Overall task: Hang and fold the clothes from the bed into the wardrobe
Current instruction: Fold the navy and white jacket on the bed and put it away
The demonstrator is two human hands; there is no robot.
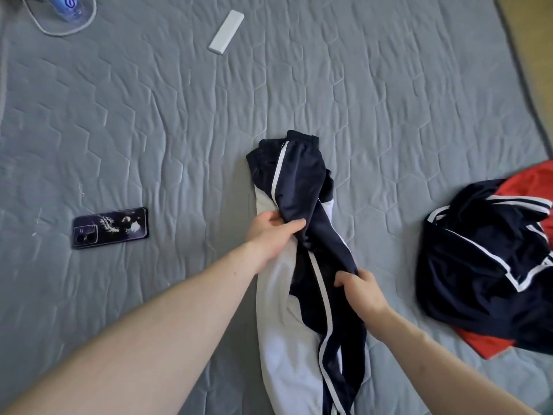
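Grey quilted bed (389,85), then the navy-and-white track garment (302,181) running from centre to six o'clock, half folded: my left hand (270,232) pinches its upper fold, my right hand (357,287) grips the navy cloth lower down. At three o'clock, a navy-and-red heap (484,259), unfolded; nothing hung yet, I judge. Smaller: phone (110,227) at nine, white remote (226,32) at twelve.

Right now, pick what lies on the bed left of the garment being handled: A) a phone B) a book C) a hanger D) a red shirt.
A: a phone lies flat on the grey bedcover, left of the navy-and-white garment that both hands hold.
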